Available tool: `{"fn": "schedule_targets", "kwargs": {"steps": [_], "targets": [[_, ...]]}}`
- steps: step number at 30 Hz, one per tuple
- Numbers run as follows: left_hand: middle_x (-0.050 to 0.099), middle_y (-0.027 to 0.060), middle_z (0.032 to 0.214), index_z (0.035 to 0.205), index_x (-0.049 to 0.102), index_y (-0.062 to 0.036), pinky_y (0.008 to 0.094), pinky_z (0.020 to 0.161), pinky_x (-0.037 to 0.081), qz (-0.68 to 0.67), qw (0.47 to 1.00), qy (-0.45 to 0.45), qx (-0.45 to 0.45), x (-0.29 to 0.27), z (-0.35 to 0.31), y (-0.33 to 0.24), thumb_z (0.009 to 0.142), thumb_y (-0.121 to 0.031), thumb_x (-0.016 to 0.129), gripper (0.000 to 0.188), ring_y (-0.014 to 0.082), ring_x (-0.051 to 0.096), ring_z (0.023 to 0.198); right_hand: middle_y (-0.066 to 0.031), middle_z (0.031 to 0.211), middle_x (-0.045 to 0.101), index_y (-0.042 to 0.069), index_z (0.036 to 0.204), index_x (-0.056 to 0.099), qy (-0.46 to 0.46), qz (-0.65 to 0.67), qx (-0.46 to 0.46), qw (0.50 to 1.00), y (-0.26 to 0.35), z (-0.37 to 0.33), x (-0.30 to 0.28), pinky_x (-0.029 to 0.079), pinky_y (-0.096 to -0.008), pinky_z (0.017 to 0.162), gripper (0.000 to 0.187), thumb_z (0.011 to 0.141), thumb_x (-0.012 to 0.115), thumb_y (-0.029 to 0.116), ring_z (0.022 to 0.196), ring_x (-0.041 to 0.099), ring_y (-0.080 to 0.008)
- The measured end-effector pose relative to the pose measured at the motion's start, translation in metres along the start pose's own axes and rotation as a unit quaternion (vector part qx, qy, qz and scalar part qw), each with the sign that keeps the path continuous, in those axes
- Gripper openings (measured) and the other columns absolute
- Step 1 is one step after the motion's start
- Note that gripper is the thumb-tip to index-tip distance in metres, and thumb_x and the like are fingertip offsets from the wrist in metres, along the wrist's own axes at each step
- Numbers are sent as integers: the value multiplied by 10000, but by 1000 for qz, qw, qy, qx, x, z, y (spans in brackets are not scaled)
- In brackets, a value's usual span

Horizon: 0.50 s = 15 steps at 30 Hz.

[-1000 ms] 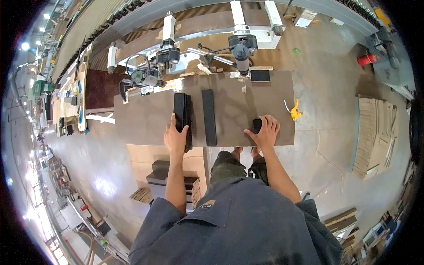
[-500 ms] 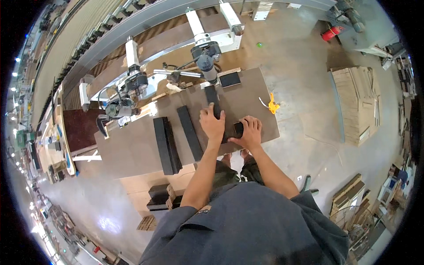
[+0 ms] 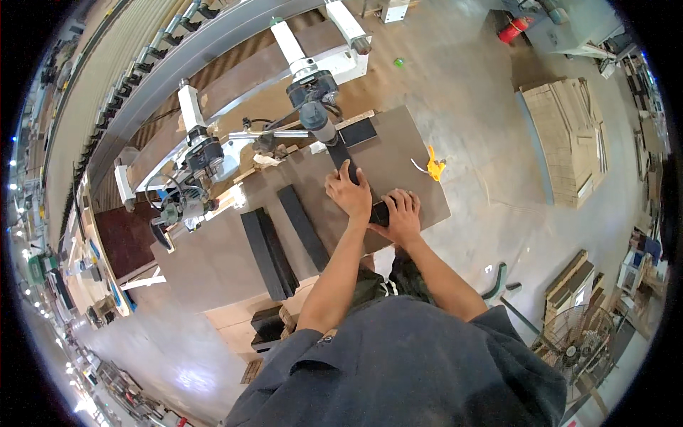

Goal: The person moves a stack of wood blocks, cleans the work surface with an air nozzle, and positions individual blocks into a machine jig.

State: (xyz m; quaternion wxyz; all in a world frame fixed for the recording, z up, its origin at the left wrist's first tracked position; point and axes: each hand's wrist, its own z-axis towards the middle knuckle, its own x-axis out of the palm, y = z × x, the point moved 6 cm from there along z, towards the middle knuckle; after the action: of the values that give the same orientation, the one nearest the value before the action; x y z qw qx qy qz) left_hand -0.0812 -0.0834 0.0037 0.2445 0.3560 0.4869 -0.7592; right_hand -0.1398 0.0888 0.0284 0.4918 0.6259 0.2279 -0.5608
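A long black strip (image 3: 343,158) lies on the brown tabletop, its far end under the grey cylindrical tool head (image 3: 318,122). My left hand (image 3: 349,193) rests over the strip, fingers closed about it and the index finger pointing along it. Just to the right, my right hand (image 3: 400,217) grips a short black block (image 3: 379,213) beside the near part of the strip. Whether block and strip are joined is hidden by my hands. More black strips (image 3: 269,250) lie side by side at the left, and a single black strip (image 3: 304,224) lies between them and my left arm.
The brown tabletop (image 3: 413,142) carries a black rectangular piece (image 3: 358,132) at its far edge and a yellow tool (image 3: 435,167) at its right. Machine arms (image 3: 288,44) stand beyond. Flattened cardboard (image 3: 563,139) is stacked on the floor at right, with a fan (image 3: 575,349) nearer.
My right hand has brought the short block left, closer to the strip and my left hand. The whole view has shifted and turned slightly. My left hand stays on the strip.
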Motion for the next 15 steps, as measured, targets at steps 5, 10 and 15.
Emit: {"fn": "schedule_targets", "kwargs": {"steps": [5,10,15], "targets": [[634,217,1195,1422,747,-189,607,1040,472,20,1000,4,-15,-2,0,-3,1090,-325,790,362,450,592,1207,-129,1523,602,90,1473,633,14,-7,1,1000,-4,-3,10,283,-679,1330,946,845,883,753,1543,496,-365],[597,219,1237,1351,776,-212,607,1036,471,32,999,2,-3,0,0,-2,1059,-298,812,307,449,591,1228,-133,1587,576,94,1550,616,66,-34,9,997,-4,-5,18,267,-687,1339,959,876,867,728,1585,470,-358],[587,221,1250,1288,792,-220,591,1037,471,37,999,8,6,1,1,-6,1028,-268,824,266,452,594,1252,-131,1621,561,94,1573,609,78,-34,14,996,-5,-6,21,256,-695,1345,960,899,835,740,1617,445,-352]]}}
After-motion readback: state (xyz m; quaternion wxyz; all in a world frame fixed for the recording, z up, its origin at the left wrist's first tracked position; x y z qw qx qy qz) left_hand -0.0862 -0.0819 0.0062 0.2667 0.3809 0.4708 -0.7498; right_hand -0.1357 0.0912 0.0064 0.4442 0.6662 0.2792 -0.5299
